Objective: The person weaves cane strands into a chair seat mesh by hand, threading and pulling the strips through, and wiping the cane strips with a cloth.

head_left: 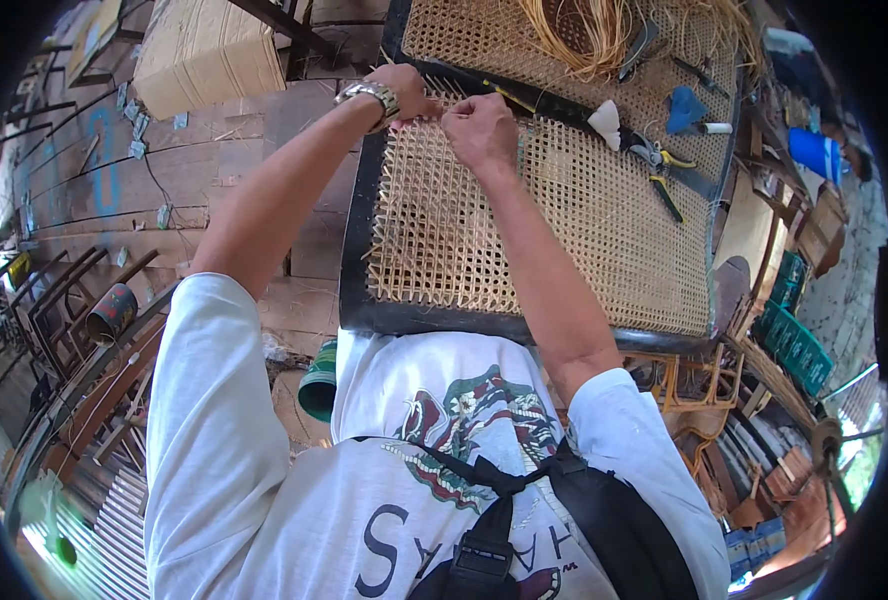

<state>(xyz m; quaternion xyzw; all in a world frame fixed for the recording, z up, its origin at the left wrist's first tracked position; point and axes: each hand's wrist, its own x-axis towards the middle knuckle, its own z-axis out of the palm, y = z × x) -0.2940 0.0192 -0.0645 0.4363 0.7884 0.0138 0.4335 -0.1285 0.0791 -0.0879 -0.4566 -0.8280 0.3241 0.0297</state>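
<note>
A panel of woven cane webbing point(444, 230) in a black frame point(359, 230) lies in front of me, its loose strand ends sticking up along the left and near edges. At its far left corner my left hand point(409, 93), with a metal watch on the wrist, curls its fingers down onto the cane edge. Close beside it, my right hand point(482, 130) is closed in a pinch over the far edge of the webbing. Whatever thin piece the fingertips of either hand hold is hidden. Beyond the black crossbar point(554, 107) a second cane panel point(474, 35) continues.
Yellow-and-black pliers point(668, 197) lie on the webbing at right, near a white fan-shaped piece point(605, 124) and a blue piece point(684, 108). Loose cane strands point(604, 45) are coiled at the back. A cardboard box point(209, 55) and a green can point(318, 385) stand at left.
</note>
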